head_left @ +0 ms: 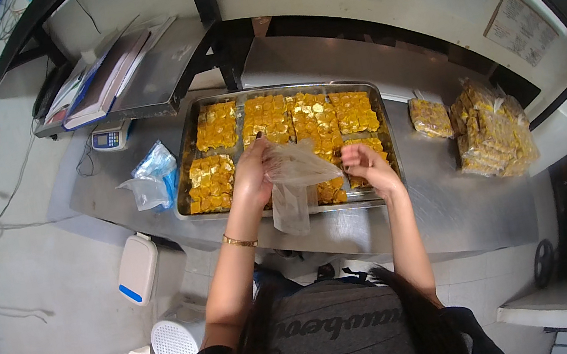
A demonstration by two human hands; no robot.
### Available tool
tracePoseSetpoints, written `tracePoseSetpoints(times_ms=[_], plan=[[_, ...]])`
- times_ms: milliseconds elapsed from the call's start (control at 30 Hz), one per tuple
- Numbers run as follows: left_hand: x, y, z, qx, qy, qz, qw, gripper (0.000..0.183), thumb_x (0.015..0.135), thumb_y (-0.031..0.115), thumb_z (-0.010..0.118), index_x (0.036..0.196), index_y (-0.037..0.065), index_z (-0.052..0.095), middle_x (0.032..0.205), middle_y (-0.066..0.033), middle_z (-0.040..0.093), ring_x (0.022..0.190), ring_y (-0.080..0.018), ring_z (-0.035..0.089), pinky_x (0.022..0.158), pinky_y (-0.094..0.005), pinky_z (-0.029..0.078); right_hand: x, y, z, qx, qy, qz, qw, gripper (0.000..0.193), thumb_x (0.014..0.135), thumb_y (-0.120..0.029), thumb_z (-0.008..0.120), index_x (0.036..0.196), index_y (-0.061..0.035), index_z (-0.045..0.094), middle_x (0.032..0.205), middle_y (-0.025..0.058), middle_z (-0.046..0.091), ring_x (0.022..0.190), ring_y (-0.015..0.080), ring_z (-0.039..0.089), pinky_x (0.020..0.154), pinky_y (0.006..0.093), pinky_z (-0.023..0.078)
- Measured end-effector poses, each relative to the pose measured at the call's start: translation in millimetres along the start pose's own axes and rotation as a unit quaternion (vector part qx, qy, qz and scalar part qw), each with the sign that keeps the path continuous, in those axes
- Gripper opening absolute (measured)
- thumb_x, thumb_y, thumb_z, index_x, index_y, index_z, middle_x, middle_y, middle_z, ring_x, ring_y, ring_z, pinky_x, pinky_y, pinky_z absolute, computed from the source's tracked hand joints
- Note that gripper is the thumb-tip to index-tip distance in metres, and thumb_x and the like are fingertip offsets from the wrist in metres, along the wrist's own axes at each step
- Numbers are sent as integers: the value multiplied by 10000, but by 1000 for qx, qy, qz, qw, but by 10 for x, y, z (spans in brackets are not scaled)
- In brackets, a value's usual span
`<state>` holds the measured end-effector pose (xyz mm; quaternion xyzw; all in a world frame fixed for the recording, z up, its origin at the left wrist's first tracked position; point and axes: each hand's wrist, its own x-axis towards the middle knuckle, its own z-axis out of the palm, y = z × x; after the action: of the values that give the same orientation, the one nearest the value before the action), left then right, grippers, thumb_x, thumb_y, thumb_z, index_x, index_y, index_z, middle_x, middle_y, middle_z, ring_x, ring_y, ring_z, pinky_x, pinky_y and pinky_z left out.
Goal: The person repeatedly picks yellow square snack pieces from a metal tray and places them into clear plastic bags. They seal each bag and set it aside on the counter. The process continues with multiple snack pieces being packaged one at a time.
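A thin clear plastic bag point(292, 183) hangs between both hands over the near edge of a metal tray point(185, 165). The left hand point(251, 175) pinches its top corner with closed fingers; the right hand point(364, 163) curls its fingers shut just beside the bag's other edge. The tray holds glossy golden squares point(215, 126) in blocks. Filled clear packets point(490, 131) are stacked at the right of the steel tabletop point(445, 202).
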<state>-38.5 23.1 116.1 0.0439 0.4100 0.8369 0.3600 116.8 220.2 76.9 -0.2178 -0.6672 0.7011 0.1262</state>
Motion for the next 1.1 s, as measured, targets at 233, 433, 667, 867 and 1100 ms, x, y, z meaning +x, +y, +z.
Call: tracePoseSetpoints(times_ms=[233, 433, 667, 867, 1100], plan=[[-91, -5, 246, 396, -111, 110, 905, 211, 845, 105, 623, 1024, 31, 539, 831, -16, 562, 747, -125, 537, 640, -285, 451, 92, -591, 338, -25, -111, -146, 983, 386, 740, 81, 589, 1093, -65, 530, 965, 46, 612, 865, 123, 590, 775, 248, 477], [-73, 101, 62, 575, -36, 108, 810, 309, 811, 42, 614, 1106, 52, 525, 857, -14, 558, 765, -159, 553, 660, -327, 465, 151, -292, 3, 212, -51, -198, 956, 185, 739, 100, 541, 761, -60, 630, 767, 22, 571, 611, 140, 521, 564, 221, 416], [-109, -62, 166, -49, -161, -90, 982, 230, 833, 73, 573, 1053, 77, 505, 920, 0, 553, 816, -118, 560, 711, -253, 454, 18, -417, 297, -413, 214, -178, 867, 149, 723, 8, 573, 825, -51, 664, 948, 143, 547, 900, 313, 586, 683, 441, 494], [78, -390, -33, 493, -75, 164, 851, 344, 762, -22, 567, 1081, 98, 523, 920, -25, 556, 762, -203, 578, 677, -316, 472, -9, -481, 418, -521, 276, -200, 783, 308, 676, -1, 611, 977, -70, 607, 1006, 166, 518, 826, 369, 599, 691, 444, 507], [59, -50, 243, 746, 110, 273, 598, 445, 704, -1, 619, 1138, 83, 568, 1082, -156, 480, 728, -332, 554, 657, -391, 469, 38, -663, 320, -576, 65, -247, 777, 409, 686, 46, 552, 1065, -93, 620, 1103, 217, 516, 939, 375, 582, 743, 440, 524]])
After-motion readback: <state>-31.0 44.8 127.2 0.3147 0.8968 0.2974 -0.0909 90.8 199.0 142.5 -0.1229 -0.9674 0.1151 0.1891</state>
